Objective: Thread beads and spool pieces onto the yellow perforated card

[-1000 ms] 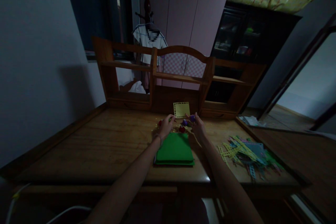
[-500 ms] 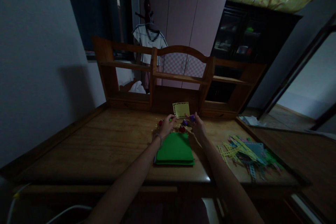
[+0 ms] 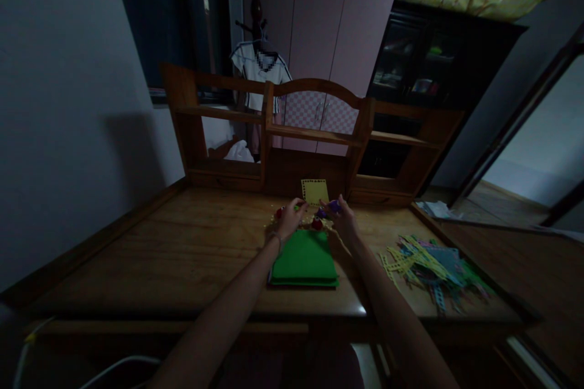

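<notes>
My left hand (image 3: 291,220) is closed in a pinch on a small green piece (image 3: 296,208), too small to name. My right hand (image 3: 344,217) grips a small purple object (image 3: 335,205), partly hidden by the fingers. Between the hands sits a small red figure with white eyes (image 3: 317,223), just behind a stack of green foam sheets (image 3: 305,260). Another purple object (image 3: 322,213) lies by my right fingertips, partly covered. A second red figure (image 3: 280,213) shows beside my left hand. Behind both hands is a yellow sheet (image 3: 314,191) with a row of dark holes along its edges.
A heap of yellow, blue and green punched strips (image 3: 424,264) lies on the right of the wooden desk (image 3: 201,243). Small yellow scraps are scattered near the hands. A wooden shelf unit (image 3: 310,132) closes off the desk's back edge.
My right fingers have shifted slightly left, over the loose purple object. The yellow sheet appears a little straighter. My left hand stays almost still.
</notes>
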Action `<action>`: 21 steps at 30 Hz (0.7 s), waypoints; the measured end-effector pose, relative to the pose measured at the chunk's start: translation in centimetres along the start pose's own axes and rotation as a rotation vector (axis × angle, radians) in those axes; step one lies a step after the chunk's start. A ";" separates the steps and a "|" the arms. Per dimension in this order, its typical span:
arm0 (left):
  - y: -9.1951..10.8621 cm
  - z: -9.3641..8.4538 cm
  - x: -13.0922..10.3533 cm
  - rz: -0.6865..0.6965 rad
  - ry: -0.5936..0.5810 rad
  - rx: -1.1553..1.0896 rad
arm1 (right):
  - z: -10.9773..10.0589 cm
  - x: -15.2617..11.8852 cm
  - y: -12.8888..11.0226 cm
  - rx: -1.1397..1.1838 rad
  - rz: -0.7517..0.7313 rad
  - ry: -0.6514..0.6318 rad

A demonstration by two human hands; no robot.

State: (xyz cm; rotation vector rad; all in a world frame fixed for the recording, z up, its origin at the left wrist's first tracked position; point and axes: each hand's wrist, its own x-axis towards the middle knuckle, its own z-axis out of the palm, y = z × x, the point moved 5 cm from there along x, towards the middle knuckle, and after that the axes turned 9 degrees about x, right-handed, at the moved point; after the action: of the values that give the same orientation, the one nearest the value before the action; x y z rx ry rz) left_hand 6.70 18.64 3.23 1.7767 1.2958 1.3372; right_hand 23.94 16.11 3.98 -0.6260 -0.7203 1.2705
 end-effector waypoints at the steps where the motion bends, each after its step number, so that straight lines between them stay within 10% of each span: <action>1: 0.1 0.0 0.0 0.004 0.005 0.000 | 0.0 0.0 0.1 0.002 0.013 0.003; 21: 0.0 0.0 0.0 0.040 0.017 0.038 | -0.3 0.2 0.1 0.065 0.009 -0.021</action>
State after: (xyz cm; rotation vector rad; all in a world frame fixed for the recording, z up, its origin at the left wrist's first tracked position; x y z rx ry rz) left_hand 6.73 18.60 3.22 1.8293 1.3090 1.3612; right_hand 24.17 16.28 3.72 -0.5640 -0.6910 1.3052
